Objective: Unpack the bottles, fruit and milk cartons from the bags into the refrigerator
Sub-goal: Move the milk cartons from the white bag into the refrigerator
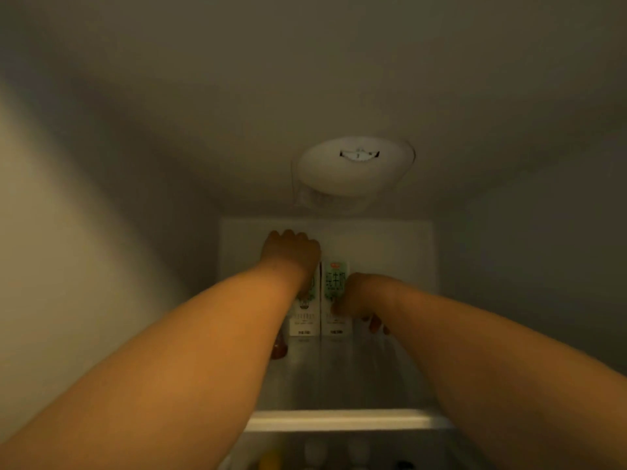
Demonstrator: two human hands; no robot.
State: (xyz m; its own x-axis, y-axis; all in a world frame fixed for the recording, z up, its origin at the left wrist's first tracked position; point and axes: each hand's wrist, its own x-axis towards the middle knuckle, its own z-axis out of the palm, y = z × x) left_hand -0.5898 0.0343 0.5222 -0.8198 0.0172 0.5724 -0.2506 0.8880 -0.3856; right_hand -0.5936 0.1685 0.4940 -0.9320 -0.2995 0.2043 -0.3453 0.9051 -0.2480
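Both my arms reach deep into the refrigerator's top compartment. Two white-and-green milk cartons stand upright side by side at the back of the glass shelf [342, 374]. My left hand [291, 251] curls over the top of the left milk carton [305, 317] and covers most of it. My right hand [359, 296] grips the right side of the right milk carton [334, 283], its fingers curled round the edge. The two cartons touch or nearly touch.
A round white lamp cover [353, 166] sits in the fridge ceiling. A reddish object [279, 347] shows left of the cartons under my left arm. Below the shelf's front trim [346, 420], bottle caps [315, 451] and something yellow [269, 461] are dimly visible. White walls close in on both sides.
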